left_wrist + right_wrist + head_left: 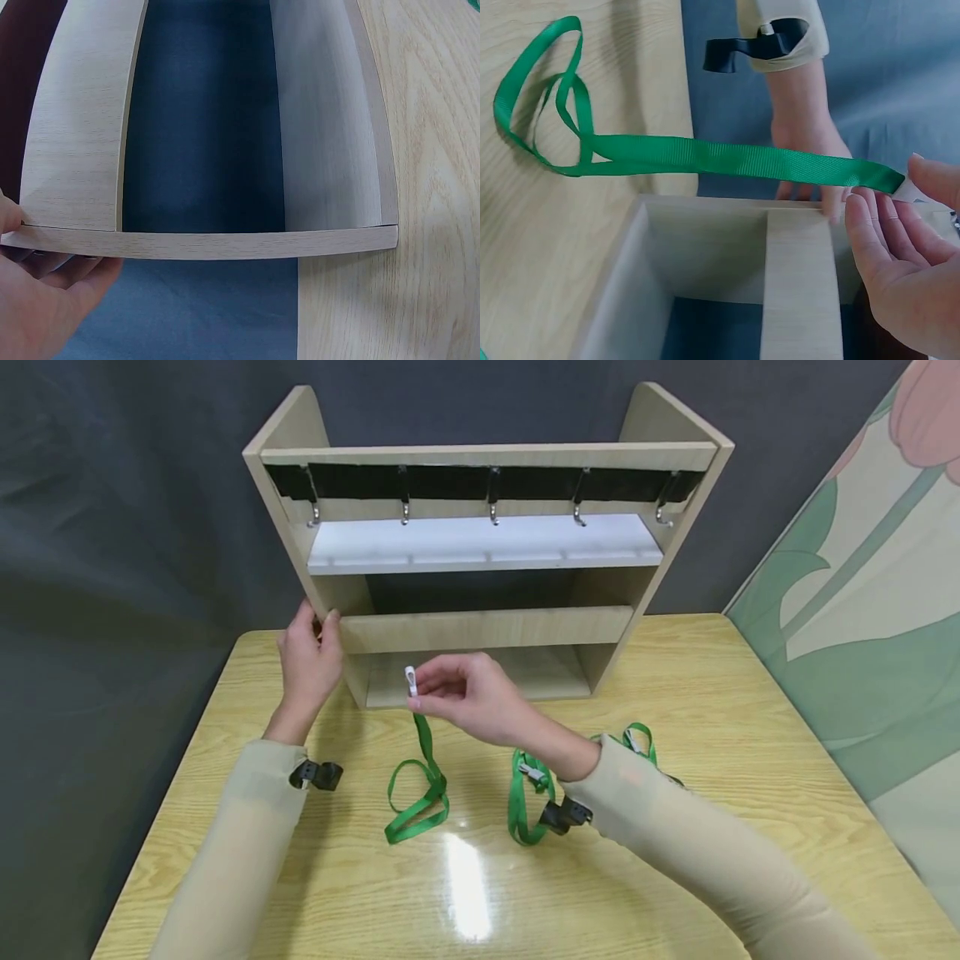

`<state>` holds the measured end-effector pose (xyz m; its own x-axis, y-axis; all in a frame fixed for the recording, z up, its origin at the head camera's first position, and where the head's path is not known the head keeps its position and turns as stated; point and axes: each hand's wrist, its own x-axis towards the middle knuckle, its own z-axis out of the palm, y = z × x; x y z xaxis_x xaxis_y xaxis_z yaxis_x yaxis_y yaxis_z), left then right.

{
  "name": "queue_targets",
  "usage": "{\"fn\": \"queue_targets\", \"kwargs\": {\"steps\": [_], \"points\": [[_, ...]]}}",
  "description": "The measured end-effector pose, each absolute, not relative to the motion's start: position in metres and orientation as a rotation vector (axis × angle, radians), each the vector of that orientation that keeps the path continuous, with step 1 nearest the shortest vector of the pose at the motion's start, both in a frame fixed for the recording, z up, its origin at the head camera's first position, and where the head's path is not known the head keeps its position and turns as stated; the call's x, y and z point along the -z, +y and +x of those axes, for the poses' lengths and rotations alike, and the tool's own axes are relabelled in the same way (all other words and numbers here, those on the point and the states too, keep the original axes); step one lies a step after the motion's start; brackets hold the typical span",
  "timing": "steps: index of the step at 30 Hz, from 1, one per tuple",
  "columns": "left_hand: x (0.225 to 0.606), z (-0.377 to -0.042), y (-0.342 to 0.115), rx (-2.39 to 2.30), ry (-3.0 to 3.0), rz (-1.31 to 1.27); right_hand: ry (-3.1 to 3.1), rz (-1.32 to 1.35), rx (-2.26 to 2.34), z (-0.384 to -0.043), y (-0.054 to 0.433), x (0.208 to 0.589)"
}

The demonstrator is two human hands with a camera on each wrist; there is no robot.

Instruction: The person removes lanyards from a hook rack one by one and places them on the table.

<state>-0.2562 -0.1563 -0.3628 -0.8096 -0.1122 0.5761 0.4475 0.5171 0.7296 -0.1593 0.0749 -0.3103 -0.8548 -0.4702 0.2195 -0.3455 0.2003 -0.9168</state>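
My left hand [311, 660] grips the left side panel [247, 244] of a pale wooden rack, thumb on the front and fingers behind. In front of the rack, my right hand [483, 697] pinches the white end piece [411, 681] of a green lanyard [426, 739] between thumb and fingertips. The strap hangs from it, and its lower loop lies on the table. In the right wrist view, the green strap [727, 159] stretches from the fingertips across to that loop. A row of metal hooks [493, 510] hangs above, along the rack's black strip.
Two more green lanyards lie on the table, one [517, 810] beside the right wrist and one [651, 745] partly hidden behind the right sleeve. A white shelf [483, 545] sits below the hooks. Dark cloth [112, 527] covers the back, and a flower-patterned panel [885, 610] stands at right.
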Motion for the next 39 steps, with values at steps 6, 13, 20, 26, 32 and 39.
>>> {"fn": "queue_targets", "kwargs": {"steps": [6,13,20,26,32,39], "points": [[0.362,-0.256,-0.156,1.284,-2.193,-0.272,2.339,-0.784,1.707,-0.161,0.074,0.328],[0.362,-0.256,-0.157,1.293,-2.215,-0.266,2.347,-0.735,1.626,-0.16,0.072,0.357],[0.362,-0.256,-0.156,1.288,-2.211,-0.261,2.371,-0.64,1.461,-0.158,0.069,0.382],[0.361,-0.255,-0.157,1.271,-2.203,-0.258,2.341,-0.52,1.35,-0.157,0.065,0.403],[0.361,-0.255,-0.156,1.277,-2.199,-0.264,2.371,-0.483,1.251,-0.158,0.062,0.421],[0.361,-0.254,-0.157,1.281,-2.196,-0.264,2.436,-0.503,1.119,-0.157,0.062,0.433]]}}
